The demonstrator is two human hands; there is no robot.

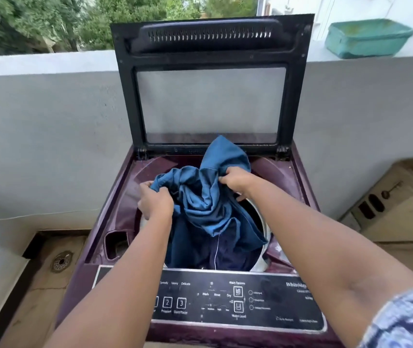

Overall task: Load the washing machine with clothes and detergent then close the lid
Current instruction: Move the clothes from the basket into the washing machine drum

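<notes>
Blue garment [208, 197] hangs bunched over the open washing machine [115, 217] drum, between my hands: left hand [154, 200] fingers and right hand [235, 179] fingers curl into its folds.

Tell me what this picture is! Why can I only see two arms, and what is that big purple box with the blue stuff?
The camera sits on a person's head and looks down, so you see only their arms reaching forward. The big purple box is a top-loading dark purple washing machine. Its black-framed lid with a clear window stands straight up, open. The left hand and the right hand both grip a crumpled blue cloth garment over the round drum opening. Part of it hangs down inside, where darker navy clothes already lie. At the front is the black control panel with numbered buttons. Behind the machine is a grey balcony wall, and a green plastic tub rests on top of it.
</notes>
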